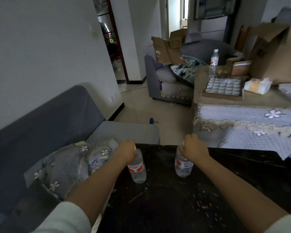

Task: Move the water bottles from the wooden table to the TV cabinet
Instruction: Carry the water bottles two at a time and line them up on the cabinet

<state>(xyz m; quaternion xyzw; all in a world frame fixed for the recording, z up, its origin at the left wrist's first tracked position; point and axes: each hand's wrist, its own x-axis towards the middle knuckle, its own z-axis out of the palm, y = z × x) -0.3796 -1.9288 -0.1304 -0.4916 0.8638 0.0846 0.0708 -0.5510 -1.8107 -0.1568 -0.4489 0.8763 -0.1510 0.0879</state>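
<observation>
1. We see two water bottles upright on the dark wooden table (175, 199): left bottle (138, 169) and right bottle (183, 163), well apart, one per hand.
2. Our left hand (127, 151) is curled round the left bottle's neck; our right hand (192, 147) is wrapped over the right bottle's top. Neck grips likely let us lift both at once.
3. Bases look to be touching the tabletop; the carry has not begun, we judge.
4. A third bottle (213, 63) stands on the cloth-covered table (242, 105) beyond.
5. Grey sofa (49, 121) on our left; no TV cabinet identifiable.
</observation>
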